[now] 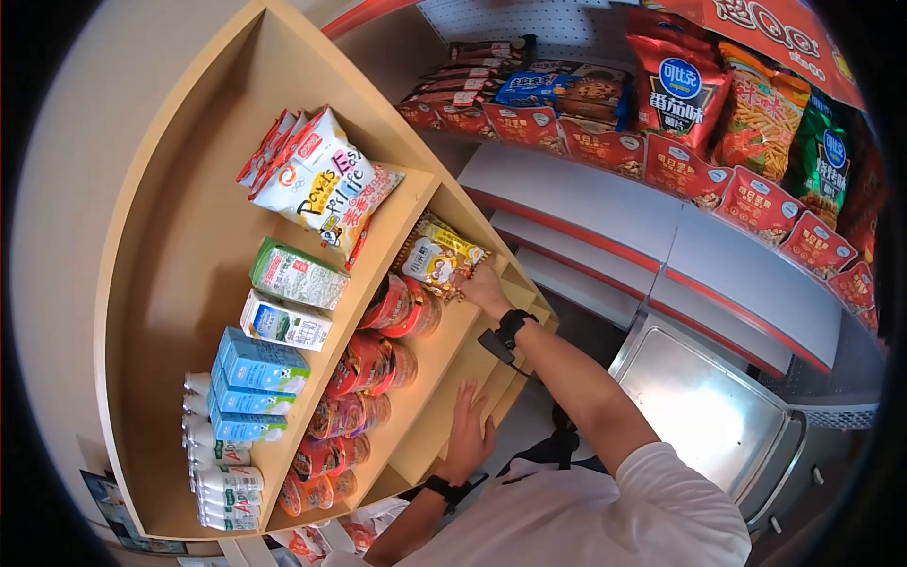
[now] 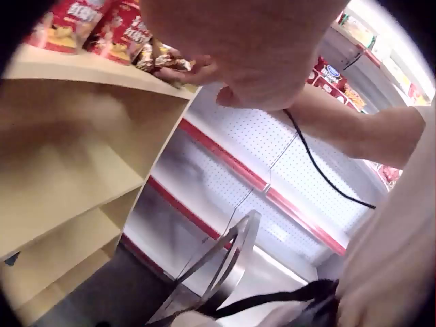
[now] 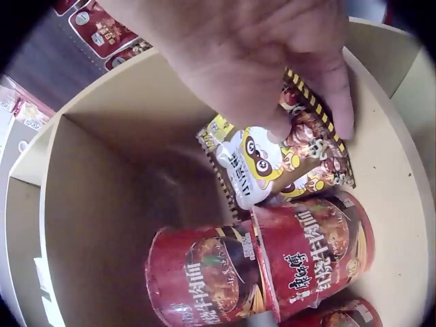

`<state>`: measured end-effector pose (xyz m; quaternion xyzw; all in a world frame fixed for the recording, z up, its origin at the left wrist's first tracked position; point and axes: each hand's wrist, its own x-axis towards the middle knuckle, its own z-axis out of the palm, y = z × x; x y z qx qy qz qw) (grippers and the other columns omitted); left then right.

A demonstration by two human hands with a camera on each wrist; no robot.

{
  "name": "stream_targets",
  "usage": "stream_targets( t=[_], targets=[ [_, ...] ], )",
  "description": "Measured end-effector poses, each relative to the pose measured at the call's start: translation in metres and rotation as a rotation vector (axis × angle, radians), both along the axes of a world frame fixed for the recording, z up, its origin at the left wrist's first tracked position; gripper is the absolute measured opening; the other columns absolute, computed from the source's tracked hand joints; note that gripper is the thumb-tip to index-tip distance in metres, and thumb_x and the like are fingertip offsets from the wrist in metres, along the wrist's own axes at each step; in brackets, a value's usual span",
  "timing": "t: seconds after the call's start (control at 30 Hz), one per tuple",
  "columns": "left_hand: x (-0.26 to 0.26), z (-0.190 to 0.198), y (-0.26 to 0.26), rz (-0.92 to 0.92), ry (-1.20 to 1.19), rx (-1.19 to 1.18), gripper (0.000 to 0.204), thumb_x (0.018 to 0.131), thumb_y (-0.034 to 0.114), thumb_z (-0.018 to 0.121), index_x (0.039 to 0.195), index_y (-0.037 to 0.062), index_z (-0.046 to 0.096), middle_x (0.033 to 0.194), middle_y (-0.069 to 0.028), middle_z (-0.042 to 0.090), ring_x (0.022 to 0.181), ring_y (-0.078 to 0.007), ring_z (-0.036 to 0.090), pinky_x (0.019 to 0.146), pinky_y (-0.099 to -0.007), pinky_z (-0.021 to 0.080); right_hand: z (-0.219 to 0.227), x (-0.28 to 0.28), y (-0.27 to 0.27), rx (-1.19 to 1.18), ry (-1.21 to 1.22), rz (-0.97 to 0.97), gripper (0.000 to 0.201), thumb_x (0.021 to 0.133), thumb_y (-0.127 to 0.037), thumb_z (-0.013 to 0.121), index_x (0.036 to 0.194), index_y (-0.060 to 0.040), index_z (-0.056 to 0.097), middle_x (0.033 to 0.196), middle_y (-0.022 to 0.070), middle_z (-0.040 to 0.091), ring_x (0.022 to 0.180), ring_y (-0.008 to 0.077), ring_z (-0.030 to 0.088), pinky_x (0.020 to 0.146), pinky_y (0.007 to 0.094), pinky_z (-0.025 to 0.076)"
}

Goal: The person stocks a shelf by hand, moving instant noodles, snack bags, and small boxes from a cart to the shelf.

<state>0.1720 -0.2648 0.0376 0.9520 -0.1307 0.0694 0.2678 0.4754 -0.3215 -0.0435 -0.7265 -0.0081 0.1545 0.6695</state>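
My right hand [image 1: 484, 288] pinches the edge of a yellow-and-brown snack bag [image 1: 436, 255] with a cartoon animal on it, on the shelf below the chips. In the right wrist view the thumb lies over the front of the bag [image 3: 259, 163], and the other fingers reach past its far edge. Red instant noodle cups [image 3: 313, 248] stand right beside the bag. Lower down, my left hand [image 1: 465, 437] is held near the shelf edge, fingers extended and holding nothing. In the left wrist view the left hand [image 2: 238, 48] looms large and blurred at the top.
The curved wooden shelf unit [image 1: 416, 194] also carries chip bags [image 1: 316, 184], milk cartons [image 1: 260, 359] and white bottles [image 1: 227, 487]. Behind stands a rack with red edge strips [image 1: 586, 236] and snack packs [image 1: 675, 90]. A metal cart [image 1: 699, 406] is at the right.
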Motion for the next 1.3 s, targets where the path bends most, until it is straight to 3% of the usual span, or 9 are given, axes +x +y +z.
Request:
stream_targets(
  t=[0.3, 0.5, 0.63, 0.73, 0.8, 0.87, 1.03, 1.23, 1.3],
  targets=[
    [-0.086, -0.063, 0.051, 0.150, 0.328, 0.041, 0.053, 0.081, -0.004, 0.065, 0.132, -0.0030, 0.051, 0.154, -0.0297, 0.030, 0.142, -0.0480, 0.034, 0.116, -0.0473, 0.039, 0.066, -0.053, -0.034, 0.046, 0.101, -0.103, 0.109, 0.081, -0.012, 0.080, 0.145, 0.0259, 0.000, 0.089, 0.0175, 0.071, 0.086, 0.0274, 0.073, 0.078, 0.0343, 0.057],
    [-0.135, -0.109, 0.068, 0.265, 0.522, 0.083, 0.058, 0.078, 0.001, 0.070, 0.133, -0.0023, 0.050, 0.157, -0.0310, 0.023, 0.142, -0.0481, 0.035, 0.115, -0.0459, 0.040, 0.021, -0.043, -0.010, -0.099, -0.207, -0.024, 0.109, 0.080, -0.009, 0.079, 0.148, 0.0228, 0.000, 0.090, 0.0218, 0.071, 0.088, 0.0302, 0.073, 0.076, 0.0369, 0.057],
    [-0.187, -0.165, 0.095, 0.391, 0.552, 0.067, 0.058, 0.076, 0.005, 0.073, 0.130, -0.0025, 0.052, 0.155, -0.0352, 0.023, 0.141, -0.0515, 0.033, 0.116, -0.0482, 0.039, 0.011, -0.034, -0.009, -0.106, -0.168, -0.017, 0.108, 0.079, -0.011, 0.081, 0.149, 0.0208, 0.005, 0.085, 0.0221, 0.070, 0.081, 0.0349, 0.071, 0.075, 0.0415, 0.057],
    [-0.237, -0.203, 0.126, 0.342, 0.545, 0.129, 0.061, 0.074, 0.011, 0.077, 0.129, -0.0028, 0.053, 0.151, -0.0384, 0.025, 0.140, -0.0549, 0.031, 0.116, -0.0506, 0.037, 0.052, -0.052, -0.034, -0.384, -0.158, 0.032, 0.112, 0.073, -0.014, 0.086, 0.151, 0.0180, 0.012, 0.105, 0.0266, 0.068, 0.099, 0.0373, 0.068, 0.085, 0.0417, 0.055],
    [-0.263, -0.214, 0.138, 0.383, 0.630, 0.118, 0.066, 0.072, 0.019, 0.081, 0.127, -0.0042, 0.053, 0.146, -0.0404, 0.031, 0.138, -0.0571, 0.030, 0.115, -0.0544, 0.035, 0.054, -0.057, -0.037, -0.540, -0.532, -0.024, 0.119, 0.063, -0.018, 0.092, 0.151, 0.0146, 0.018, 0.131, 0.0316, 0.054, 0.124, 0.0407, 0.054, 0.102, 0.0446, 0.047],
    [-0.291, -0.234, 0.156, 0.339, 0.660, 0.170, 0.066, 0.071, 0.019, 0.081, 0.126, -0.0043, 0.053, 0.145, -0.0395, 0.032, 0.137, -0.0564, 0.031, 0.114, -0.0549, 0.035, 0.047, -0.049, -0.029, -0.486, -0.576, -0.010, 0.123, 0.059, -0.023, 0.094, 0.151, 0.0130, 0.021, 0.136, 0.0317, 0.048, 0.130, 0.0429, 0.048, 0.106, 0.0477, 0.042],
    [-0.286, -0.187, 0.145, 0.415, 0.711, 0.111, 0.057, 0.075, 0.017, 0.081, 0.121, -0.0038, 0.055, 0.142, -0.0358, 0.033, 0.131, -0.0525, 0.038, 0.110, -0.0496, 0.041, 0.035, -0.013, -0.003, -0.472, -0.756, -0.162, 0.136, 0.047, -0.033, 0.098, 0.152, 0.0086, 0.023, 0.137, 0.0297, 0.044, 0.134, 0.0456, 0.041, 0.114, 0.0550, 0.030],
    [-0.262, -0.171, 0.134, 0.402, 0.638, 0.106, 0.054, 0.082, 0.013, 0.077, 0.128, -0.0047, 0.055, 0.151, -0.0344, 0.026, 0.134, -0.0517, 0.041, 0.109, -0.0463, 0.044, 0.049, 0.010, -0.006, -0.405, -0.577, 0.140, 0.148, 0.043, -0.036, 0.099, 0.158, 0.0008, 0.014, 0.145, 0.0286, 0.041, 0.140, 0.0429, 0.038, 0.115, 0.0538, 0.028],
    [-0.256, -0.168, 0.132, 0.400, 0.665, 0.064, 0.055, 0.083, 0.015, 0.077, 0.128, -0.0062, 0.054, 0.152, -0.0333, 0.025, 0.136, -0.0515, 0.040, 0.110, -0.0455, 0.044, 0.041, 0.014, -0.003, -0.295, -0.617, 0.159, 0.149, 0.043, -0.034, 0.099, 0.159, -0.0016, 0.012, 0.144, 0.0241, 0.044, 0.140, 0.0397, 0.037, 0.121, 0.0556, 0.019]
  ],
)
